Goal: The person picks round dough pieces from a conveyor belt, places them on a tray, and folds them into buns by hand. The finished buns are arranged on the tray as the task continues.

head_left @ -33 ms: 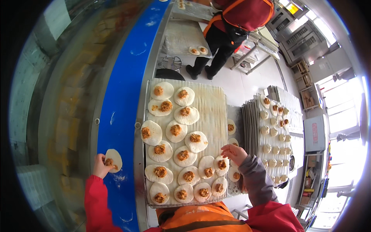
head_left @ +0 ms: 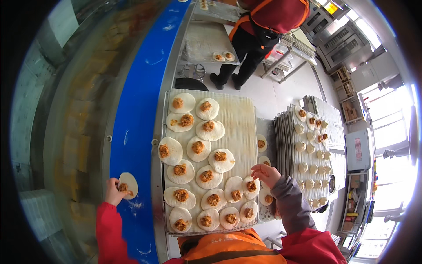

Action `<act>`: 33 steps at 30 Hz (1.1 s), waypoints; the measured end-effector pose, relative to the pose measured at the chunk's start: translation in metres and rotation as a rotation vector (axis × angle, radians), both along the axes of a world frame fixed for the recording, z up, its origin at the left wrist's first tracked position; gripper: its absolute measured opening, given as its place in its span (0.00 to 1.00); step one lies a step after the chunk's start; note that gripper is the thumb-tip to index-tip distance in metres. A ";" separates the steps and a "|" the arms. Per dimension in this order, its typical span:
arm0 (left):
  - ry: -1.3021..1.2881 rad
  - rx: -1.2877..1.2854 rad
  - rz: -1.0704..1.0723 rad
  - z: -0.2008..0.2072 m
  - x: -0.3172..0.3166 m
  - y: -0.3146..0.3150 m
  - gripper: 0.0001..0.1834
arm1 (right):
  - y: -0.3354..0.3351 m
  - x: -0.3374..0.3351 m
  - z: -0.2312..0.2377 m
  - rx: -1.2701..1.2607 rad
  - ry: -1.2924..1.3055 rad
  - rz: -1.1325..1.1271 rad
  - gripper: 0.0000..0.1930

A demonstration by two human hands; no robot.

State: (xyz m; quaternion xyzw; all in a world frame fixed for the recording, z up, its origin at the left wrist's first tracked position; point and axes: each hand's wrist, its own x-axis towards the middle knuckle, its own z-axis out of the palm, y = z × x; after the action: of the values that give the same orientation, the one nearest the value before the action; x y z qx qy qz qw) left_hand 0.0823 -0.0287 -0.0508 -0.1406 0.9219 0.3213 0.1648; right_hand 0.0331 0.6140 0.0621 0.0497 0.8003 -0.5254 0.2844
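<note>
My left hand (head_left: 114, 192) is closed on the edge of a flat dough round (head_left: 128, 180) topped with reddish-brown filling, over the blue conveyor belt (head_left: 132, 156). To its right, a lined tray (head_left: 239, 132) carries several pale dough rounds, each with a lump of filling; one near the middle is a filled dough round (head_left: 221, 160). Above the tray's right edge hovers my right hand (head_left: 267, 175), its fingers loosely bent and apart, nothing visible in them. Closest to it is another filled dough round (head_left: 251, 187) at the tray's edge.
Right of the tray, stacked trays (head_left: 285, 149) bear shaped dough pieces (head_left: 302, 166) in rows. A person (head_left: 263, 35) stands at the far side beside another tray (head_left: 204, 42). Behind them is a metal table (head_left: 290, 57). Flour dusts the belt.
The whole view shifts very slightly, so the tray and belt sit a little further left. Both hands keep the same poses.
</note>
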 end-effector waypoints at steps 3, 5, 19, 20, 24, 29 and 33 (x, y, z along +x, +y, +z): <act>0.030 0.069 0.173 -0.017 0.032 -0.016 0.27 | 0.011 0.010 -0.002 -0.018 -0.002 0.000 0.12; -0.001 0.001 0.250 -0.028 0.053 -0.025 0.22 | 0.016 0.015 -0.005 -0.015 0.019 -0.005 0.12; -0.216 -0.331 -0.147 0.041 0.201 0.021 0.31 | 0.100 0.047 -0.029 -0.100 -0.016 -0.216 0.13; -0.191 -0.323 -0.122 0.044 0.215 0.026 0.30 | 0.107 0.050 -0.028 -0.093 0.030 -0.198 0.13; -0.491 -0.100 0.189 0.045 0.260 0.032 0.31 | 0.128 0.065 -0.021 -0.097 0.033 -0.265 0.14; -0.316 0.372 0.669 0.086 0.267 0.052 0.31 | 0.143 0.084 -0.006 -0.085 0.074 -0.209 0.14; -0.202 0.885 0.488 0.144 0.200 0.127 0.26 | 0.142 0.096 0.002 -0.165 0.101 -0.195 0.13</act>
State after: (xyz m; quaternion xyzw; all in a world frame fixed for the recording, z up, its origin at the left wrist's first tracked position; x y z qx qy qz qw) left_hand 0.2824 0.0986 0.0928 -0.2988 0.6176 0.6945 0.2168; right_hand 0.1291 0.7562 0.0637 0.0772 0.7592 -0.6163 0.1946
